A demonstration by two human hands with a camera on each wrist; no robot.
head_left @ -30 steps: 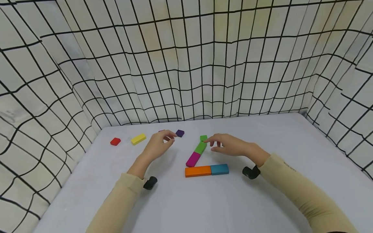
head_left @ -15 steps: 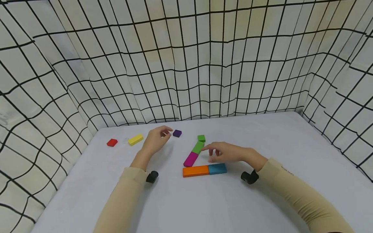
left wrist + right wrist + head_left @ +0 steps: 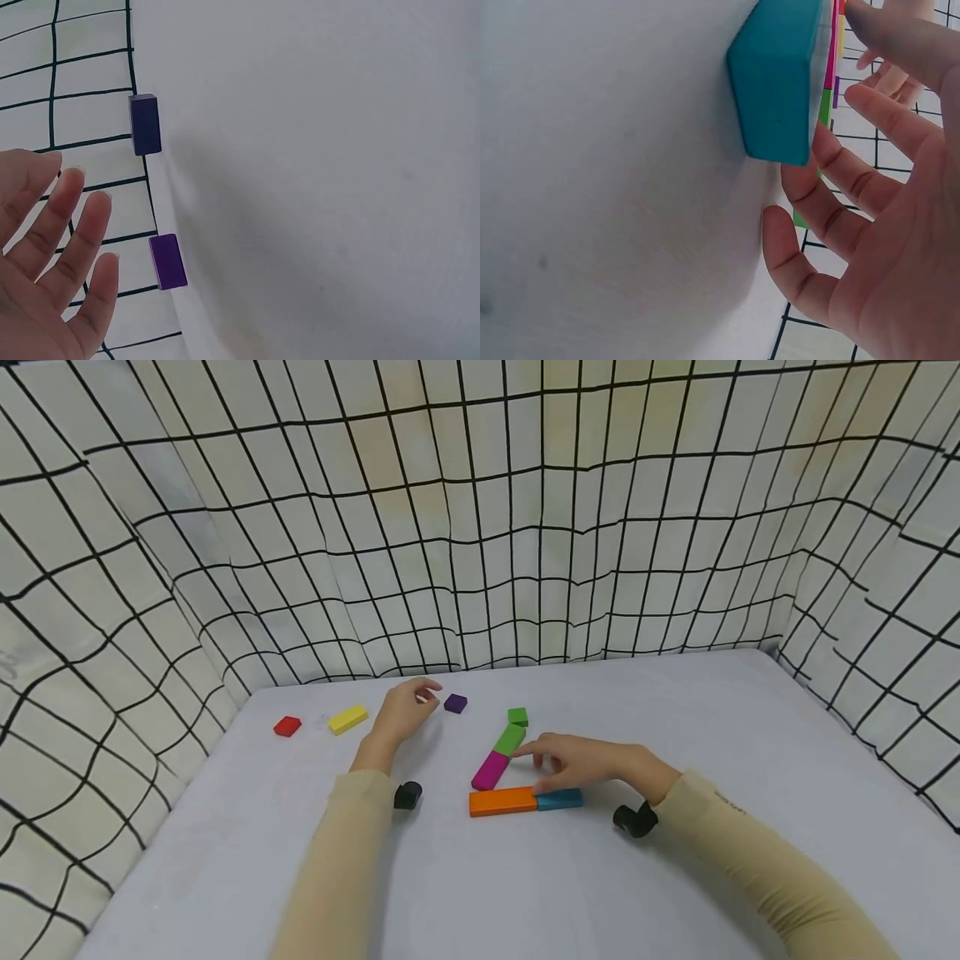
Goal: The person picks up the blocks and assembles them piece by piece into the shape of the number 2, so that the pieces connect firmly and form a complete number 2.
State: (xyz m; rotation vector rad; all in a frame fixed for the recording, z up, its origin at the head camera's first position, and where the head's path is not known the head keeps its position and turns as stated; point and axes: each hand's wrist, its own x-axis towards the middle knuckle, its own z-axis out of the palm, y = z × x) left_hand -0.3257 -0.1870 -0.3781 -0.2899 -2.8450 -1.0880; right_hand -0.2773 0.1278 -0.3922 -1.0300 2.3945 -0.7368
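My right hand point(image 3: 581, 760) hovers over the table with loosely bent fingers and holds nothing. Its index finger reaches toward the seam of a magenta block point(image 3: 491, 770) and a green block point(image 3: 510, 739), and whether it touches them I cannot tell. The thumb is at the seam of an orange block point(image 3: 501, 802) and a blue block point(image 3: 561, 802), partly covering the blue one. Farther back, my left hand point(image 3: 403, 710) hangs relaxed, left of a dark purple block point(image 3: 455, 703). In the left wrist view a second, brighter purple block point(image 3: 168, 261) shows, apart from the fingers.
A small green block point(image 3: 517, 717) sits at the far end of the green-magenta row. On the left lie a yellow block point(image 3: 348, 720) and a red block point(image 3: 287, 727). Black netting point(image 3: 510, 543) over white walls rises around the table's back and sides.
My right hand has come nearer to me, from beside the green blocks to the orange-blue row. The left hand has shifted slightly away. The blocks have kept their arrangement.
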